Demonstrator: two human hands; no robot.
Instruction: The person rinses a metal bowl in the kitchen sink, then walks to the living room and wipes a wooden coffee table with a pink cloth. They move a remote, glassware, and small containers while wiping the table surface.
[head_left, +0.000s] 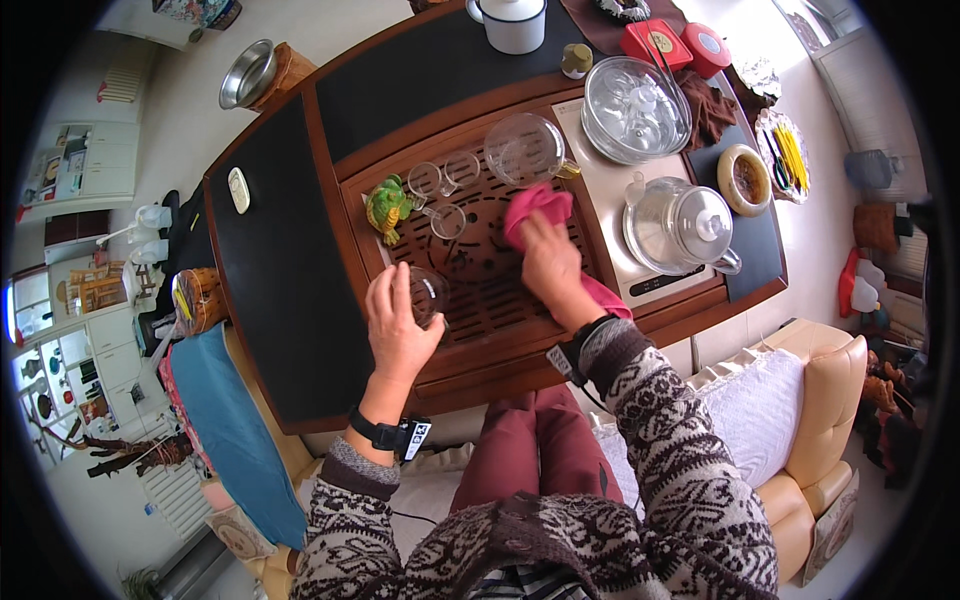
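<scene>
My left hand (400, 319) is closed around a round glass vessel (429, 294) at the near left of the slatted wooden tea tray (495, 319). In my right hand (549, 262) is a pink cloth (538, 210), bunched at the fingers over the tray's slats, with a loose end trailing below the palm. Several small glass cups stand beyond, among them one glass cup (448, 221), beside a green toad figurine (388, 206). A larger glass pitcher (523, 150) stands at the tray's far edge, just past the cloth.
A glass kettle (675, 225) and a glass bowl with cups inside (636, 109) stand on the metal hob panel (581, 187) at the right. Farther right are a stone-like bowl (744, 180) and red tins (656, 45). A white enamel mug (514, 26) stands at the back.
</scene>
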